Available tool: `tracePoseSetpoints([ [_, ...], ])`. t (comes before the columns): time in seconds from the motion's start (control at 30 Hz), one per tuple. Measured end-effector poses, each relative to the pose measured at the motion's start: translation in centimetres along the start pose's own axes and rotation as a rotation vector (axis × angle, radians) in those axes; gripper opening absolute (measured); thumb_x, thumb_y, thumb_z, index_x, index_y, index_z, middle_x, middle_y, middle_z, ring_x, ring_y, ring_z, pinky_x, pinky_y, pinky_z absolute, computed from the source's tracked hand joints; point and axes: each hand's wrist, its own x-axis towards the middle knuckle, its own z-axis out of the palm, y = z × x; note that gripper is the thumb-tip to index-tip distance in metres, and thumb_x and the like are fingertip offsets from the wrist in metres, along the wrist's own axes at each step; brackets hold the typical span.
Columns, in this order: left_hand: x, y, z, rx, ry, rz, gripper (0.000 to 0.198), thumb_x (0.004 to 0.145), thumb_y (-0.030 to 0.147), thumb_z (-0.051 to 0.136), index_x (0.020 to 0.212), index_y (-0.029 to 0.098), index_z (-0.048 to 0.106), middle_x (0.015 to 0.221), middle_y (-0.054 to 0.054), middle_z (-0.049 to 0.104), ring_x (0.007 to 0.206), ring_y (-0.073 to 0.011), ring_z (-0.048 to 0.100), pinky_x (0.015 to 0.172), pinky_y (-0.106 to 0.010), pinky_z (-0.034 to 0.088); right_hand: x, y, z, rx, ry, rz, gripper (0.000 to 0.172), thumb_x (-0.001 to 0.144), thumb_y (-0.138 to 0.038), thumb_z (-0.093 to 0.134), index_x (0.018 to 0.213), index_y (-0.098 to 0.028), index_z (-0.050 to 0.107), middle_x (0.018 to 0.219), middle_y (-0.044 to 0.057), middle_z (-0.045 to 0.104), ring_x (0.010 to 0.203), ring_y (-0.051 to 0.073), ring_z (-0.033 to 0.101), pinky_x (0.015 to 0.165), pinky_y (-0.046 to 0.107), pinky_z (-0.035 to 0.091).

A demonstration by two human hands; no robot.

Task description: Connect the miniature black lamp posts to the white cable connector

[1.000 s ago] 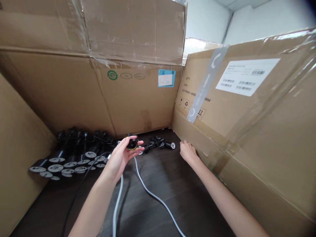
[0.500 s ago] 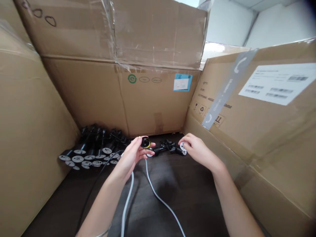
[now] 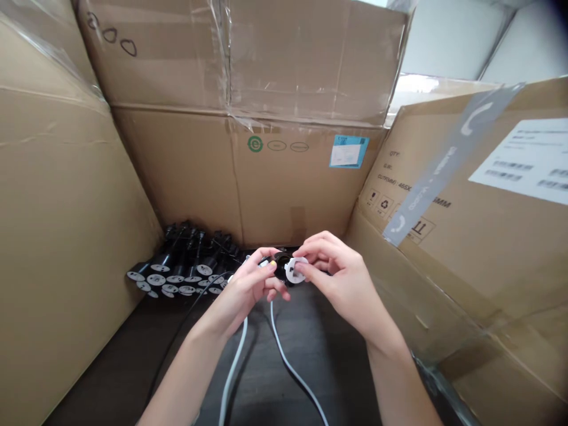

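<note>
Head view: the left hand (image 3: 248, 284) curls around a black cable fitting (image 3: 281, 266), while the right hand (image 3: 344, 278) pinches a white disc (image 3: 296, 270) against it between thumb and fingers.

Cardboard cartons (image 3: 177, 165) surround a dark floor (image 3: 110, 367) below white walls (image 3: 448, 35).

left hand (image 3: 251, 287) and right hand (image 3: 344, 278) jointly grip a black cylindrical fitting (image 3: 281, 266) with white round disc (image 3: 296, 270); white flexible cable (image 3: 234, 367) runs below the grip.
</note>
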Motion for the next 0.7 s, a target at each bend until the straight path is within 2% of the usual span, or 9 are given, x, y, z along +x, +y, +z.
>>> tracePoseSetpoints([
  [0.23,-0.38,0.43,0.14,0.065,-0.020,0.066,0.034,0.081,0.029,0.059,0.108,0.021,0.040,0.064,-0.004,0.062,0.062,-0.0160,0.060,0.053,-0.020,0.033,0.14,0.06,0.49,-0.061,0.036,-0.007,0.003,0.077,-0.016,0.065,0.079,-0.019,0.064,0.075,-0.001,0.062,0.069,0.012,0.059,0.064,0.022,0.048],
  [0.5,-0.37,0.29,0.39,0.084,-0.026,0.065,0.036,0.079,0.030,0.061,0.106,0.021,0.040,0.065,-0.002,0.061,0.061,-0.0159,0.062,0.052,-0.020,0.032,0.29,0.26,0.62,-0.113,0.059,-0.023,0.003,0.077,-0.016,0.064,0.075,-0.018,0.063,0.074,-0.001,0.056,0.066,0.011,0.053,0.059,0.021,0.043],
  [0.7,-0.46,0.59,0.50,0.099,-0.034,0.052,0.034,0.082,0.032,0.058,0.107,0.020,0.039,0.077,-0.004,0.062,0.064,-0.0160,0.063,0.051,-0.019,0.033,0.34,0.52,0.70,-0.086,0.048,0.039,0.009,0.076,-0.018,0.065,0.081,-0.018,0.057,0.070,-0.003,0.054,0.061,0.009,0.050,0.056,0.021,0.040],
])
